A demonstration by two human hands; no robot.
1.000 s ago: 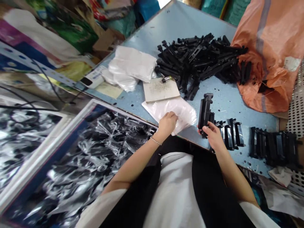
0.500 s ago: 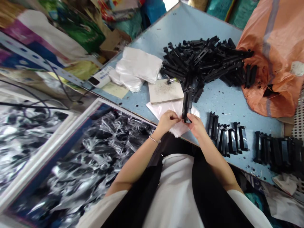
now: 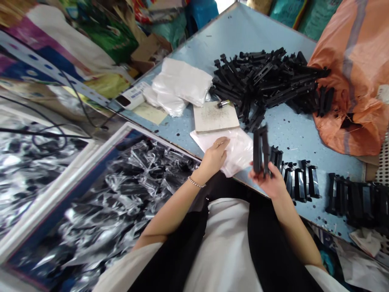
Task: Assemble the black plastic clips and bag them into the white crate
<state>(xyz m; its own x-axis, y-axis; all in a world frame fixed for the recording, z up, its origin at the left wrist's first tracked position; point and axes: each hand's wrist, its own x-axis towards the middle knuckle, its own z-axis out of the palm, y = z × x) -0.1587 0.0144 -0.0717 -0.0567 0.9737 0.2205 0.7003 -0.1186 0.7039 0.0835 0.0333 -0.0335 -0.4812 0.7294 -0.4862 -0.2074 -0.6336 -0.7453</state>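
Observation:
My right hand (image 3: 269, 182) grips a long black plastic part (image 3: 260, 152), held upright above the table's front edge. My left hand (image 3: 214, 156) rests with its fingers laid on a stack of clear plastic bags (image 3: 238, 148) lying at the edge of the blue table (image 3: 243, 32). Whether those fingers pinch a bag is hidden. A row of black parts (image 3: 296, 174) stands just right of my right hand. A big heap of the same black parts (image 3: 267, 79) lies farther back.
A grey flat board (image 3: 212, 117) with a small tube (image 3: 223, 104) sits behind the bags, and white bags (image 3: 179, 85) lie at its left. An orange sack (image 3: 352, 73) fills the right. A bin of bagged parts (image 3: 115, 202) stands at lower left. More black parts (image 3: 358, 200) line the right.
My hands had met over the bags with the black part between them. Now my right hand has drawn the part away to the right and my left hand lies on the bags.

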